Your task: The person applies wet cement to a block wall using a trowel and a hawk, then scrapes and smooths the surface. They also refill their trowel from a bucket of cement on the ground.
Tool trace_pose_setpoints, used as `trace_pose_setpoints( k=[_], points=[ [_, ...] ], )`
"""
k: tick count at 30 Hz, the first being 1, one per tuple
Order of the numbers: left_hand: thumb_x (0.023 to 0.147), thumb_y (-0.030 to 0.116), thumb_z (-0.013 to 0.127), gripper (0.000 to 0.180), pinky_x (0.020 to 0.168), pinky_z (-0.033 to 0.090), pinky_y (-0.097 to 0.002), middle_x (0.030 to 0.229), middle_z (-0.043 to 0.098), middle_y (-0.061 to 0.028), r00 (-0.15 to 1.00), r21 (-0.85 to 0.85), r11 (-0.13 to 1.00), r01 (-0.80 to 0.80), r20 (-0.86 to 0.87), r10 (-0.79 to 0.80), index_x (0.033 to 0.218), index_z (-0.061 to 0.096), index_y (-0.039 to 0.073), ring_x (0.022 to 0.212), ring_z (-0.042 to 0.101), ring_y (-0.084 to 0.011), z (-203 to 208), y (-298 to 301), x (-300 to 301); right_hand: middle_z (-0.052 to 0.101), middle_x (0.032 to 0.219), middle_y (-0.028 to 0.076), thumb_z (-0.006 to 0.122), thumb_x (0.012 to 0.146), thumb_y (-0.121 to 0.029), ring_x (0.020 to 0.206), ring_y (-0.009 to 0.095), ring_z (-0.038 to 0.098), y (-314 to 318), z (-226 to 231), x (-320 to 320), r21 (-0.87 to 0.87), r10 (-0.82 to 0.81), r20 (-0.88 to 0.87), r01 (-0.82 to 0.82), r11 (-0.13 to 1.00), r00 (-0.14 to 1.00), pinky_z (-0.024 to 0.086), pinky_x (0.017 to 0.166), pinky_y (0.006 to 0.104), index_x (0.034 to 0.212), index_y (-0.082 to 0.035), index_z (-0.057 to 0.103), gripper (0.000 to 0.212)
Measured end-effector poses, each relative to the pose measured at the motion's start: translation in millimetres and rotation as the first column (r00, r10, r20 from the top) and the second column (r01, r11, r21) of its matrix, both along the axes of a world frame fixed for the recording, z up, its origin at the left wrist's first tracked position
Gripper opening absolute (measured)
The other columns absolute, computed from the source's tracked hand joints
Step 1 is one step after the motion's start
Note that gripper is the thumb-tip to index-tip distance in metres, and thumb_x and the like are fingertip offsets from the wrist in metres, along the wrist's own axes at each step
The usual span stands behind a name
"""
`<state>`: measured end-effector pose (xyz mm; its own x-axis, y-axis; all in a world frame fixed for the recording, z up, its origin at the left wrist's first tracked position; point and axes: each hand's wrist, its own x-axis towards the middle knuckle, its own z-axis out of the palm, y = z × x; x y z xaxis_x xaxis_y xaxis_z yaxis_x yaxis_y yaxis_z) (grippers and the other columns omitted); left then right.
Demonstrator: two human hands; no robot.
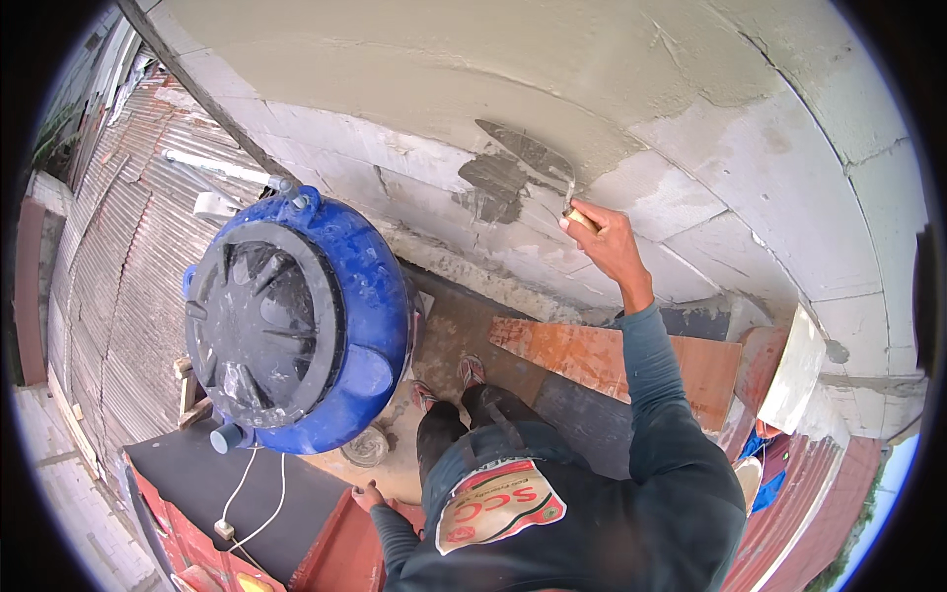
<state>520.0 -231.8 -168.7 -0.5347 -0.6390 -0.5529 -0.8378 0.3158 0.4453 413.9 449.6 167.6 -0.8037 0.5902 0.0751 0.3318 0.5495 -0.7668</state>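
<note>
My right hand (612, 247) grips the wooden handle of a trowel (533, 156). The trowel's grey blade lies at or close against the block wall (651, 192), along the lower edge of a smooth plastered area (473, 64). Left of the blade, a patch of dark wet mortar (490, 185) marks the bare blocks. My left hand (368, 495) hangs low by my side with fingers apart and nothing seen in it. A round grey bucket (365, 447) stands on the floor just beyond that hand.
A big blue tank (370, 365) with a black lid (261, 326) stands to my left. Beyond it spreads a rusty corrugated roof (128, 266). Orange-brown boards (572, 353) lie along the wall's foot. A white cable (281, 493) crosses a dark panel (197, 469) near red metal sheets (340, 553).
</note>
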Motion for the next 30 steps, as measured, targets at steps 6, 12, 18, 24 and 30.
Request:
trace_pose_setpoints(
  k=[6,12,18,24,30],
  points=[
    [0.081,0.002,0.074,0.069,0.113,0.040,-0.0396,0.147,0.051,-0.0266,0.984,0.064,0.986,-0.157,-0.073,0.161,0.142,0.044,-0.009,0.134,0.053,-0.0333,-25,12,61,0.076,0.098,0.018,0.084,0.084,-0.025,0.081,0.020,0.071,-64,17,-8,-0.032,0.289,-0.035,-0.290,0.956,0.957,0.056,0.075,0.0329,0.112,0.009,0.072,0.045],
    [0.081,0.006,0.076,0.069,0.111,0.043,-0.0419,0.140,0.056,-0.0272,0.919,0.143,0.921,-0.362,-0.112,0.378,0.141,0.045,-0.007,0.129,0.057,-0.0345,-65,8,168,0.075,0.101,0.022,0.084,0.083,-0.024,0.084,0.031,0.074,-223,-6,-27,-0.129,0.814,0.031,-0.805,0.579,0.581,0.057,0.077,0.0374,0.111,0.006,0.071,0.042],
    [0.080,0.023,0.081,0.076,0.103,0.048,-0.0425,0.124,0.065,-0.0274,0.910,0.083,0.917,-0.390,0.189,0.370,0.143,0.047,-0.001,0.117,0.064,-0.0356,-72,34,192,0.070,0.098,0.028,0.068,0.093,-0.022,0.090,0.048,0.068,-406,-115,-9,-0.283,0.975,0.213,-0.951,0.124,0.064,0.055,0.080,0.0498,0.117,0.005,0.063,0.037],
    [0.082,0.034,0.079,0.084,0.111,0.044,-0.0461,0.141,0.053,-0.0292,0.909,0.345,0.894,-0.285,0.394,0.138,0.152,0.038,0.011,0.132,0.054,-0.0414,-154,48,210,0.069,0.093,0.028,0.058,0.097,-0.025,0.092,0.048,0.067,-561,-326,19,-0.236,0.775,0.581,-0.963,-0.131,-0.248,0.052,0.081,0.0555,0.112,0.002,0.057,0.031],
    [0.081,0.043,0.080,0.095,0.108,0.045,-0.0518,0.144,0.042,-0.0311,0.868,0.366,0.903,-0.223,0.496,0.014,0.157,0.028,0.018,0.126,0.054,-0.0495,-153,20,180,0.070,0.100,0.021,0.047,0.098,-0.024,0.088,0.035,0.073,-672,-581,1,0.095,0.686,0.726,-0.982,-0.163,-0.043,0.059,0.071,0.0455,0.105,0.000,0.065,0.030]
  ],
)
